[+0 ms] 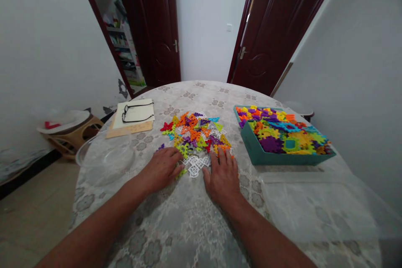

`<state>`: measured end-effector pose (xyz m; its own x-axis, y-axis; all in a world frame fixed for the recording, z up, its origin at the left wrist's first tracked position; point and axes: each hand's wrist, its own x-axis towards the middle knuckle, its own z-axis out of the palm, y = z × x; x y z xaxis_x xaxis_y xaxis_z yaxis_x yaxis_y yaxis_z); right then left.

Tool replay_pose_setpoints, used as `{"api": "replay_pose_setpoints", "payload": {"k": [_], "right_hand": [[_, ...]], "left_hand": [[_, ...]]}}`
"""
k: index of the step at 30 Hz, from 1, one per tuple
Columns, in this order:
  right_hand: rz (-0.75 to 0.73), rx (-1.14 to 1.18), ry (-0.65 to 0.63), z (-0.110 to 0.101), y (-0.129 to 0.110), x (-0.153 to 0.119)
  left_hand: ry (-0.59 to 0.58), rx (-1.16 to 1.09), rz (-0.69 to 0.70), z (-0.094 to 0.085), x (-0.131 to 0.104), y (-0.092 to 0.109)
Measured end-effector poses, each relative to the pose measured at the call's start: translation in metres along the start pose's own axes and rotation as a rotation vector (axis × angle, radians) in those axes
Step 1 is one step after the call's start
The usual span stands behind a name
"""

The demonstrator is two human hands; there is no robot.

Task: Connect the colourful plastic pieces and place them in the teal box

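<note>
Brightly coloured plastic pieces (pixel 193 127), many of them openwork, lie in a loose, overlapping pile near the middle of the table, with a cluster of white lattice pieces (pixel 194 165) at its near edge, between the two hands. Handling such thin, toothed shapes well probably calls for light, flattish fingertips, spreading the heap sideways rather than pressing down, since the open frames could hook on one another; parting one layer at a time should show each outline. The left hand (pixel 165 167) rests at the pile's near left edge, half open with fingers gently bent and the thumb apart, beside yellow-green pieces; it has no visible hold on any. The right hand (pixel 223 176) lies palm down at the near right edge, fingers fairly straight and reaching onto orange pieces, thumb spread toward the white ones, nothing pinched as far as shows. Most of the pile sits just beyond the fingertips. Farther right stands a green box (pixel 282 160) heaped with similar pieces, a see-through sheet or lid (pixel 314 209) nearer the person; to the left are a see-through round container (pixel 106 157) and, beyond it, eyeglasses (pixel 138 122) on a cream pad (pixel 141 113), all on a flower-patterned tablecloth (pixel 179 222)
</note>
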<state>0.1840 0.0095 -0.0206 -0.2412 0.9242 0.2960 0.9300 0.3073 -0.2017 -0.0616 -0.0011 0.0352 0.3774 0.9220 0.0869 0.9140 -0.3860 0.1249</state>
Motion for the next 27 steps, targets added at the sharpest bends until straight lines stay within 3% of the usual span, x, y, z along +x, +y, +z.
{"api": "replay_pose_setpoints", "payload": {"k": [5, 8, 12, 17, 21, 27], "right_hand": [[-0.07, 0.038, -0.024, -0.005, 0.0, -0.002], [-0.216, 0.109, -0.065, -0.011, -0.001, -0.002], [-0.306, 0.158, -0.079, -0.012, -0.001, -0.003], [-0.163, 0.09, -0.05, -0.009, -0.002, -0.004], [-0.065, 0.034, -0.041, -0.009, -0.005, -0.005], [-0.113, 0.047, -0.062, -0.014, -0.004, -0.004]], "left_hand": [[0.094, -0.022, 0.028, -0.003, 0.011, 0.019], [0.137, -0.008, 0.062, 0.009, 0.029, 0.019], [0.095, 0.057, 0.037, 0.031, 0.057, 0.007], [0.082, 0.108, -0.063, 0.041, 0.089, -0.01], [0.069, 0.088, -0.122, 0.04, 0.11, -0.011], [0.059, 0.086, -0.1, 0.037, 0.105, -0.007]]}}
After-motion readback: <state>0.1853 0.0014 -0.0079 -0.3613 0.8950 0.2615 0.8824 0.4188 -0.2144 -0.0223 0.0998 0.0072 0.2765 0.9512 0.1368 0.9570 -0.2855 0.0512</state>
